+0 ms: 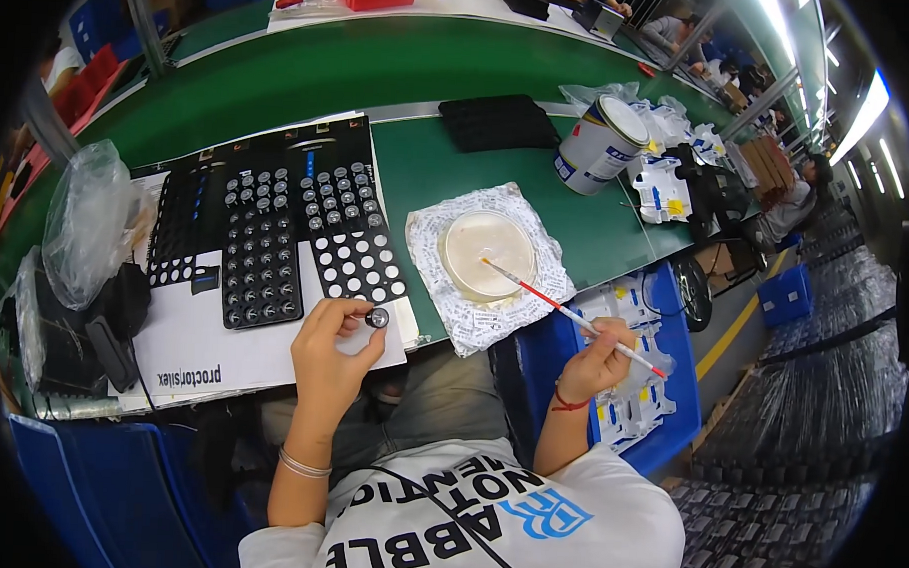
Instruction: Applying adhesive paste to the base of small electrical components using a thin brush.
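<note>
While the left hand (332, 345) is pinching a small black knob (376, 318), the right hand (594, 367) is steadying a brush (564, 308) over a dish (463, 282)

Seen from above, a seated person is working with 2 bare hands at a green table (409, 167). The left thumb and fingertips are closing narrowly on the round, shiny-faced knob, which is hanging just above the near edge of the work area. The right fingers are gripping the brush's slim red-and-white handle, and its tip is touching the pale contents of the shallow round dish. Crumpled printed paper (438, 329) is lying under the dish.

Beyond the left hand, a black tray (263, 324) is holding rows of similar knobs. Just to its right, a 2nd black tray (316, 271) is carrying knobs and white discs (361, 261). A clear plastic bag (86, 226) is slumping at far left. Past the dish, a metal tin (605, 144) is standing on the table. Near the right hand, a blue bin (680, 432) is holding white plastic parts (635, 416).
</note>
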